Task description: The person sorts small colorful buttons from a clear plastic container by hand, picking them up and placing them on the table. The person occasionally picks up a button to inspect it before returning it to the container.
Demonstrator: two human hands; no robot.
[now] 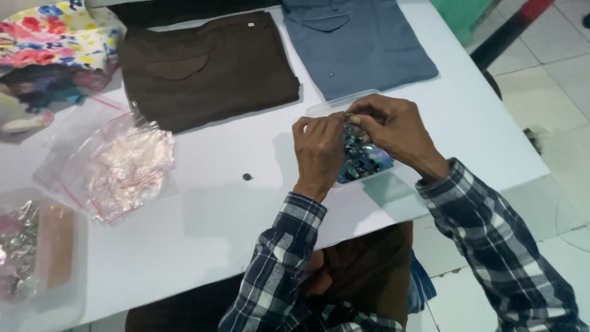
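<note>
Over the clear plastic tub of small dark metal buttons (362,161), left hand (319,154) and right hand (396,132) fingertips pinched together on one tiny piece; best kept low above the tub.

Bare white table (227,215) open from near edge to middle; only a small dark button (247,177) lies there. Far edge blocked by folded brown garment (209,71) and grey-blue garment (362,43). Left edge crowded: clear bags (123,166), plastic container (37,258). Right edge: clear tray (362,157) of buttons.
</note>
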